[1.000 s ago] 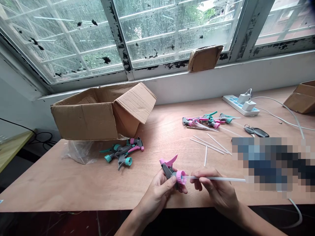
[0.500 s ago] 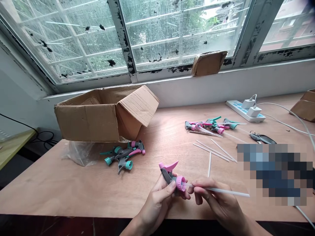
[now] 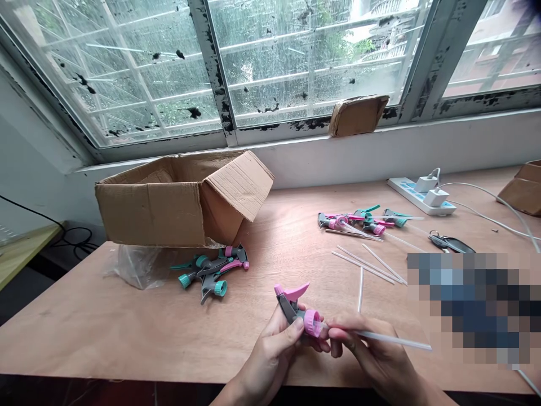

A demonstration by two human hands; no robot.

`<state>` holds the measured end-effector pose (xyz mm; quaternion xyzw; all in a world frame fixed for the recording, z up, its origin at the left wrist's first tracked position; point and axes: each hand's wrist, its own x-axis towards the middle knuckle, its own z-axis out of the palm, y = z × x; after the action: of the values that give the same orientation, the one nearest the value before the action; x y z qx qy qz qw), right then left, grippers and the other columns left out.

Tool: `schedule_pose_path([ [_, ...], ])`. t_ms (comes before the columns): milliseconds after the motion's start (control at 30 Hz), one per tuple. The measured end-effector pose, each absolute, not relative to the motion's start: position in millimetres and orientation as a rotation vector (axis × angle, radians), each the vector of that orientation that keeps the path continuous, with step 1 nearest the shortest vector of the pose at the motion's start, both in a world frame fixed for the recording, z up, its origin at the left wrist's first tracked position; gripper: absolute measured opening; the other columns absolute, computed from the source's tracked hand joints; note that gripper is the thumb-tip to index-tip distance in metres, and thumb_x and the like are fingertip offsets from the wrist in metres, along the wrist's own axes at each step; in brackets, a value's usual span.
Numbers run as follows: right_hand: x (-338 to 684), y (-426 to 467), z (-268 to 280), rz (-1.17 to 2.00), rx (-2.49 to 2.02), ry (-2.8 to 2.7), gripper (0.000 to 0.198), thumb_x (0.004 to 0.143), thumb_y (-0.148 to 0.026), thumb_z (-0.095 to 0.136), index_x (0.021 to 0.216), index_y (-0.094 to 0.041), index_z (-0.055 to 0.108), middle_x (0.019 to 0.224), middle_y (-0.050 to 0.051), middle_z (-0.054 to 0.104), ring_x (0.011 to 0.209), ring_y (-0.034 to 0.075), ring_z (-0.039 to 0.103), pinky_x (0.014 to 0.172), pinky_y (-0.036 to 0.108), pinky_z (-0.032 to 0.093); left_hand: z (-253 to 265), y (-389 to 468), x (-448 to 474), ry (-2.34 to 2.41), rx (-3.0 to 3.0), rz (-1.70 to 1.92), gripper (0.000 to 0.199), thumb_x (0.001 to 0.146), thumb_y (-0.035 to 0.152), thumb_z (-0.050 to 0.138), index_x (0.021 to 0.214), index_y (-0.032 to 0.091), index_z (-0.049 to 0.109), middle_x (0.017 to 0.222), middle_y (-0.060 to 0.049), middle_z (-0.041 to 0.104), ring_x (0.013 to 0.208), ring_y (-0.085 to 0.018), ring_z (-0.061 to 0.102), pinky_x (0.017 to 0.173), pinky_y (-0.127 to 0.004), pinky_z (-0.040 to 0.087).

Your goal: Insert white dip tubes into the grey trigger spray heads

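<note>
A pink and grey trigger sprayer head (image 3: 292, 305) rests in my left hand (image 3: 276, 344), thumb on its grey body and pink collar facing right. My right hand (image 3: 376, 349) pinches a clear plastic tube (image 3: 395, 339) near its left end. That end sits at the mouth of the pink collar; how deep it reaches inside I cannot tell. The tube's free end points right. Beyond my right hand lie several loose clear tubes (image 3: 367, 266). Sprayer heads with tubes (image 3: 363, 220) form a pile farther back.
At left, several teal, pink and grey sprayer heads (image 3: 213, 270) lie by a plastic bag (image 3: 137, 268) and an open cardboard box (image 3: 150, 214). A power strip (image 3: 422, 197) with plugs and cables stands back right, near keys (image 3: 450, 242). A blurred-out patch covers the right side.
The view has tilted slightly, so everything sits a little lower. Both hands keep their grips, with the tube still at the pink collar.
</note>
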<state>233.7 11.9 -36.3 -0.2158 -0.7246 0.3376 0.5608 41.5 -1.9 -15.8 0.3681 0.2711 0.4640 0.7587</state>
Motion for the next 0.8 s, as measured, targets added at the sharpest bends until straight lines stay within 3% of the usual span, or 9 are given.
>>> schedule_pose_path([
  [200,234.0,12.9,-24.6,0.621,-0.522,-1.786,0.018,0.104,-0.028,0.055,0.12,-0.025,0.063,0.082,0.002,0.077,0.071,0.017,0.075,0.069,0.022,0.061,-11.5,-0.9,42.3,0.625,0.729,1.02,0.021,0.094,0.031,0.07,0.107,0.016,0.065,0.087,-0.007,0.07,0.076,-0.02,0.066,0.083,-0.038,0.047],
  [333,240.0,10.9,-30.1,0.56,-0.705,-1.732,0.03,0.105,-0.045,0.05,0.096,-0.021,0.064,0.07,0.003,0.07,0.055,0.015,0.065,0.052,0.023,0.053,-13.4,-1.2,42.0,0.689,0.75,1.088,0.026,0.091,0.034,0.075,0.109,0.017,0.07,0.099,-0.009,0.069,0.074,-0.017,0.064,0.076,-0.034,0.048],
  [433,242.8,9.9,-32.8,0.563,-0.84,-1.748,0.044,0.107,-0.038,0.043,0.067,-0.022,0.051,0.056,-0.001,0.051,0.046,0.012,0.051,0.045,0.024,0.04,-16.4,-3.0,41.6,0.709,0.798,1.111,0.03,0.091,0.036,0.075,0.116,0.02,0.069,0.106,-0.009,0.069,0.074,-0.018,0.065,0.076,-0.035,0.048],
  [500,243.0,9.0,-31.1,0.555,-0.817,-1.823,0.046,0.108,-0.03,0.04,0.062,-0.022,0.043,0.053,-0.003,0.044,0.043,0.01,0.044,0.045,0.024,0.036,-17.2,-4.4,40.9,0.695,0.823,1.1,0.033,0.091,0.037,0.075,0.119,0.021,0.069,0.105,-0.009,0.068,0.074,-0.018,0.065,0.075,-0.035,0.048],
  [800,241.0,4.1,-29.8,0.639,-0.735,-1.924,0.048,0.111,-0.031,0.026,0.069,-0.024,0.049,0.057,-0.001,0.057,0.048,0.012,0.057,0.053,0.022,0.048,-21.5,-6.7,38.5,0.627,0.928,1.016,0.031,0.094,0.042,0.07,0.117,0.022,0.066,0.114,-0.009,0.063,0.076,-0.018,0.067,0.074,-0.034,0.048],
])
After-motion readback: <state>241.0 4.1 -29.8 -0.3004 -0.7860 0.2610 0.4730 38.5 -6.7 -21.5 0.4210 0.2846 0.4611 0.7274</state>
